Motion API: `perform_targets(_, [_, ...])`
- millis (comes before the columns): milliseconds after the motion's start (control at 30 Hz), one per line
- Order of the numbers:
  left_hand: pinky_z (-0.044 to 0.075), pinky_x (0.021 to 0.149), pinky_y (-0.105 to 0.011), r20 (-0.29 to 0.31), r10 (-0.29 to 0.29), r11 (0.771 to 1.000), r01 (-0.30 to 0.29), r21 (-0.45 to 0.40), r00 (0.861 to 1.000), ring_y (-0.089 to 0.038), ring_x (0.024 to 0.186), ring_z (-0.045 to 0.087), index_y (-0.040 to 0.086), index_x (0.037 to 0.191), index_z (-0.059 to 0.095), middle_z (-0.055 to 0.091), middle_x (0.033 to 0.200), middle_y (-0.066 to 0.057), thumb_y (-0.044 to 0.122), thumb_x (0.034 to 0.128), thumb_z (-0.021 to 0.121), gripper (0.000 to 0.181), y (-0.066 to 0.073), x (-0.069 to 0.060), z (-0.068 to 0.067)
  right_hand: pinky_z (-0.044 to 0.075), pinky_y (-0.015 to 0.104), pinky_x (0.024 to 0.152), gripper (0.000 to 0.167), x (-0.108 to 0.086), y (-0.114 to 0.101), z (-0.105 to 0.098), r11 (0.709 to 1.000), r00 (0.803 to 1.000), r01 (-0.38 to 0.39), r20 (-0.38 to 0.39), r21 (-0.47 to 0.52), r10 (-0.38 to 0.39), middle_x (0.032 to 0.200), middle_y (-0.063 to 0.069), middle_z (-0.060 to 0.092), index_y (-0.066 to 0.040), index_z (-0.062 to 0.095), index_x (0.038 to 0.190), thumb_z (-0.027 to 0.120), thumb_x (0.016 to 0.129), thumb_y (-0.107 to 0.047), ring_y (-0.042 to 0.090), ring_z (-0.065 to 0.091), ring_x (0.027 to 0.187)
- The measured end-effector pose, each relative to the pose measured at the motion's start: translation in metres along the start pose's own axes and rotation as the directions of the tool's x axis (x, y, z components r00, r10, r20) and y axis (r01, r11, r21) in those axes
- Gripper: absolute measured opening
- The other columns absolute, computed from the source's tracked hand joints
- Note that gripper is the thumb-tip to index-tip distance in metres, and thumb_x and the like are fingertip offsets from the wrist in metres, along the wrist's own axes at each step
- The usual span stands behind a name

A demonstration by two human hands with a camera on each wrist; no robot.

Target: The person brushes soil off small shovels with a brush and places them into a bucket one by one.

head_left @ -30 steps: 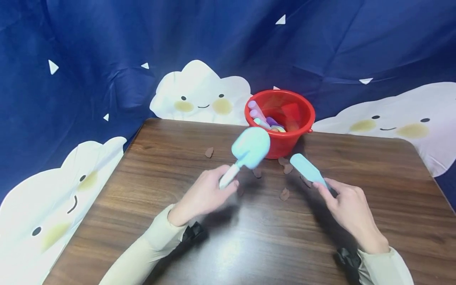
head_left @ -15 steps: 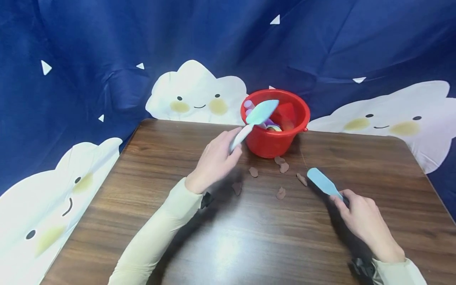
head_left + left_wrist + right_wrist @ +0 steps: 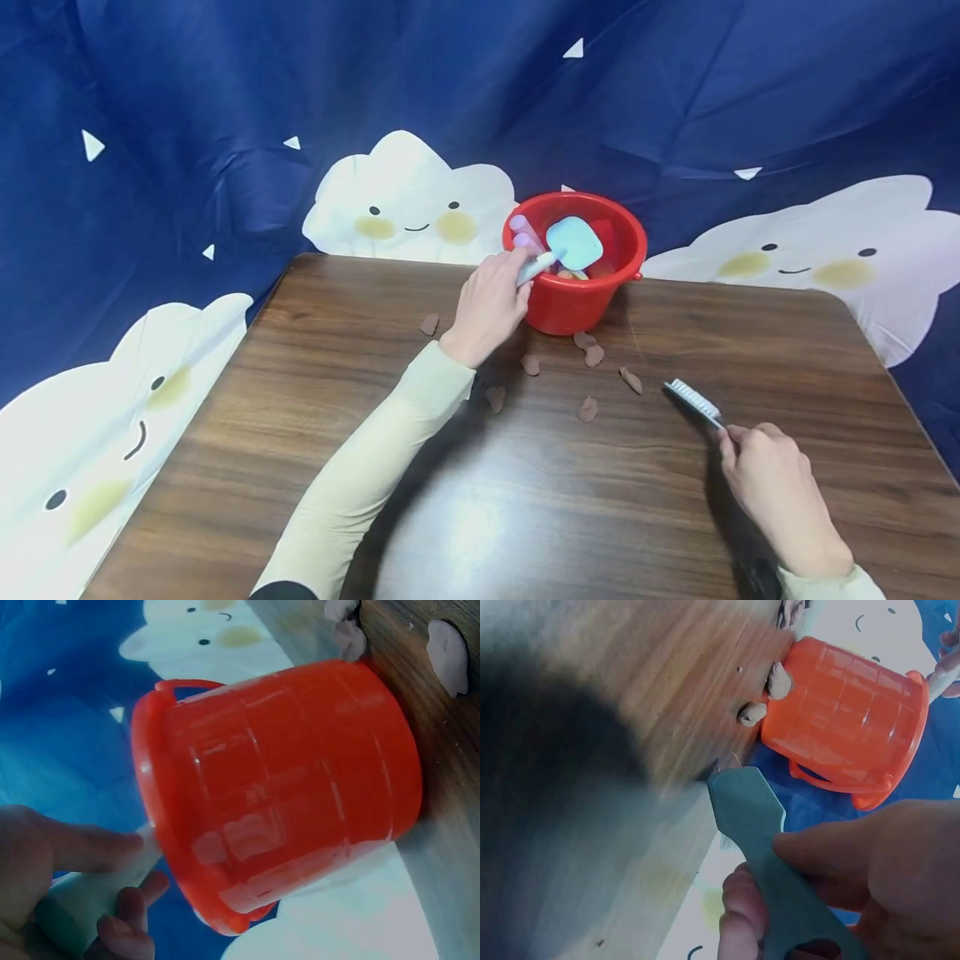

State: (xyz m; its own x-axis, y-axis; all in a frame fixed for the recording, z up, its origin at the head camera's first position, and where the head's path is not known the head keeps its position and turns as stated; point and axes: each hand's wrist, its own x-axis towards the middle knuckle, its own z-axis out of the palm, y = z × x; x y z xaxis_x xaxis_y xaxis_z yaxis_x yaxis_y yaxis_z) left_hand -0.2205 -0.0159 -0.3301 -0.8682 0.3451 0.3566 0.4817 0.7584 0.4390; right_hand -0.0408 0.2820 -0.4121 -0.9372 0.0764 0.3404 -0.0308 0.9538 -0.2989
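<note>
My left hand (image 3: 491, 304) grips the pale handle of a light-blue toy shovel (image 3: 576, 242), whose blade is over the mouth of a red bucket (image 3: 573, 307). In the left wrist view, thumb and fingers wrap that handle beside the bucket's rim. At the right, my right hand (image 3: 776, 483) holds a blue brush (image 3: 693, 402) by its handle, white bristles turned up and leftward. The right wrist view shows the brush's smooth back (image 3: 746, 799). Inside the bucket stand lilac handles (image 3: 519, 232) and other toys, partly hidden by the shovel.
Several brown clay-like pieces lie scattered on the wooden table (image 3: 360, 400), among them one piece (image 3: 588, 409) in the middle and another piece (image 3: 430, 324) left of the bucket. Behind the table hangs a blue curtain (image 3: 420, 75) with white clouds.
My left hand has carried the shovel up and right to the bucket's mouth. My right hand has moved right and toward me, and the brush has turned so its bristles show.
</note>
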Motion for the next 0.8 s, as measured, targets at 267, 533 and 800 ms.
perform_targets(267, [0.050,0.100,-0.034,-0.058,-0.003,0.987,-0.006,-0.162,0.998,-0.023,0.109,0.055,0.007,0.131,0.051,0.058,0.122,-0.011,0.012,0.0841,0.071,0.052,-0.018,0.005,0.003,0.039,0.055,0.045,0.018,0.002,-0.004,0.001,1.000,0.986,-0.020,0.167,-0.015,0.022,0.068,0.023,0.057,0.009,0.067,0.083,0.063,0.084,-0.008,0.043,0.055,0.058])
perform_targets(533, [0.053,0.092,-0.032,-0.044,-0.157,0.965,0.144,-0.221,0.987,-0.022,0.105,0.053,0.008,0.141,0.038,0.045,0.132,-0.012,0.018,0.0795,0.077,0.074,-0.039,-0.013,-0.012,0.043,0.050,0.050,0.018,0.009,-0.012,0.002,0.999,0.888,-0.041,0.457,-0.028,0.049,0.072,0.017,0.064,0.003,0.068,0.084,0.066,0.086,-0.015,0.029,0.057,0.063])
perform_targets(800, [0.053,0.089,-0.037,0.035,-0.153,0.969,0.157,-0.192,0.988,-0.026,0.102,0.060,0.008,0.135,0.045,0.047,0.123,-0.012,0.026,0.0820,0.075,0.064,-0.062,-0.061,-0.037,0.037,0.037,0.044,0.018,0.005,-0.020,-0.002,0.997,0.835,-0.061,0.545,-0.042,0.074,0.065,0.002,0.052,-0.014,0.065,0.079,0.068,0.086,-0.029,0.023,0.047,0.059])
